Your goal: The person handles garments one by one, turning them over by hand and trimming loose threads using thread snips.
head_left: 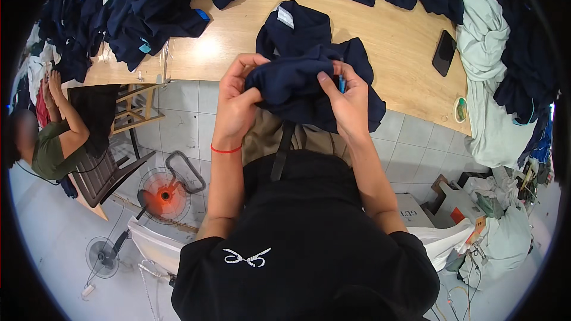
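A dark navy garment [297, 83] is bunched between my hands at the near edge of the table. My left hand [237, 98], with a red string round its wrist, grips the garment's left side between thumb and fingers. On the other side my right hand [348, 98] pinches the cloth, thumb on top. A small blue piece [342, 84] shows by my right fingers; I cannot tell what it is. Beyond my hands, part of the garment lies on the wood, with a white label [285, 17] showing. Folds hide some of my fingertips.
Navy garments are heaped on the wooden table [410, 77] at the far left and along the back. A black phone [444, 53] and a small round container [460, 110] lie right, beside pale green cloth [488, 30]. At left, a person [53, 134] handles cloth; fans [165, 195] stand below.
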A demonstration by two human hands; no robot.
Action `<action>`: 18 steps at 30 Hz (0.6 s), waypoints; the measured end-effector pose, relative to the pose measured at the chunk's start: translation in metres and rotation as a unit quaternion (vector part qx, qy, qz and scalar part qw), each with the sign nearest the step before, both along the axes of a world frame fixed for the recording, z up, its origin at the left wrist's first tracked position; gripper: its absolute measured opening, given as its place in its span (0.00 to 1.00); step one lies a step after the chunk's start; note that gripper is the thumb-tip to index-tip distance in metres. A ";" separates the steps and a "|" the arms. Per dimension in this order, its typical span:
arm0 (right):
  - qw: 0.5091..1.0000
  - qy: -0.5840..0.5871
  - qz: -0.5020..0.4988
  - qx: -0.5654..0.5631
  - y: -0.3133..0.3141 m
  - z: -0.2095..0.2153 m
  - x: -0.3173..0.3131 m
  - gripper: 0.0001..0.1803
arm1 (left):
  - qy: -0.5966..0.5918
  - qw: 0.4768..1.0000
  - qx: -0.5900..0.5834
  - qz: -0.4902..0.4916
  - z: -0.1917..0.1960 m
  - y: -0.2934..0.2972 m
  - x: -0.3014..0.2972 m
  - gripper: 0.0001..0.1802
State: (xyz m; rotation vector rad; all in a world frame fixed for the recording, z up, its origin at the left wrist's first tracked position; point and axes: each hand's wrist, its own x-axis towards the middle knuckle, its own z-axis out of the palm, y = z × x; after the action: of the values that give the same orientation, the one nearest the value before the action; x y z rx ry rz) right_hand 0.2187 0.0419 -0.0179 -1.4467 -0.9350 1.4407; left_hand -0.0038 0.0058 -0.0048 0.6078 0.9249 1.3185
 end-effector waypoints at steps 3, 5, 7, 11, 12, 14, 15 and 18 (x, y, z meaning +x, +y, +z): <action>0.998 0.013 0.052 -0.036 -0.001 0.003 0.009 0.13 | -0.007 0.998 -0.018 0.062 -0.012 0.011 0.006 0.30; 0.997 0.023 0.043 -0.062 -0.006 0.008 0.008 0.12 | 0.493 0.848 0.003 0.194 -0.016 0.014 0.011 0.26; 1.000 0.008 0.016 -0.014 -0.012 0.016 0.002 0.12 | 0.500 0.837 0.032 0.218 -0.010 0.005 0.014 0.24; 0.996 0.035 0.078 0.030 -0.020 0.034 -0.001 0.16 | 0.391 0.911 0.120 0.058 0.016 -0.014 0.048 0.27; 0.993 0.071 0.084 0.037 -0.022 0.040 -0.003 0.17 | 0.400 0.904 0.140 0.055 0.019 -0.009 0.057 0.28; 0.985 0.130 0.109 0.013 -0.020 0.061 -0.002 0.17 | 0.279 0.953 0.112 0.045 0.016 -0.006 0.071 0.26; 0.973 0.188 0.131 -0.011 -0.018 0.067 0.000 0.18 | 0.280 0.952 0.113 0.044 0.013 -0.007 0.066 0.26; 0.987 0.100 0.117 0.036 -0.009 0.061 0.010 0.19 | 0.389 0.910 0.132 -0.059 0.006 -0.005 0.049 0.09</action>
State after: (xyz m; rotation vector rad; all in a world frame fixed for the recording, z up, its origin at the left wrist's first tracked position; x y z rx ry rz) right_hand 0.2284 0.0325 0.0427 -1.1445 -1.0436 1.6707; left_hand 0.0452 0.0006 0.0010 1.4434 1.3242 1.0941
